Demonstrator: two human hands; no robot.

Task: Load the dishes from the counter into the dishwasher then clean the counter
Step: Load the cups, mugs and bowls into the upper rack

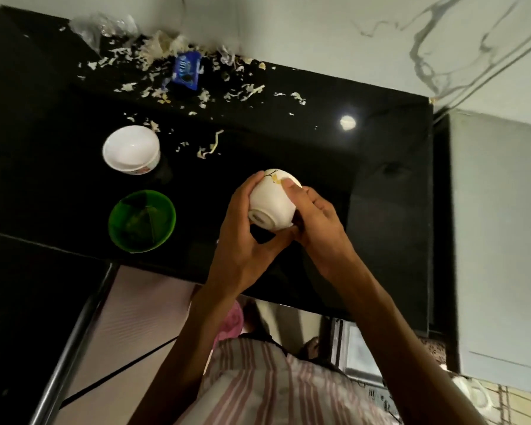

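Surface: black glossy counter point(288, 142), met by a white marbled wall at the far side.
Debris: pale shreds point(209, 147) strewn across far left of counter, around a blue wrapper point(186, 70); crumpled clear plastic point(103, 27) in far left corner.
Dishes on counter: white bowl point(131, 148) upright at left; green bowl point(142, 220) upright just near of it, apart from it.
Dish in hand: white patterned bowl point(272, 200), lifted above counter centre, tipped so foot ring faces near-left and mouth faces far-right.
Left hand point(246, 237): fingers curled round left wall of bowl, thumb under foot.
Right hand point(314, 222): thumb pressed on upper wall, fingers wrapped behind right side.
Key relation: bowl held between both palms; axis runs near-left to far-right; neither hand clearly nearer.
Dishwasher: not identifiable; pale panel with dark bar handle point(71, 348) below counter at near left, nature uncertain.
Step judged: first bowl in transfer; two bowls and counter cleaning outstanding.
Caution: smooth glazed wall, firm two-sided grip advised before lowering.
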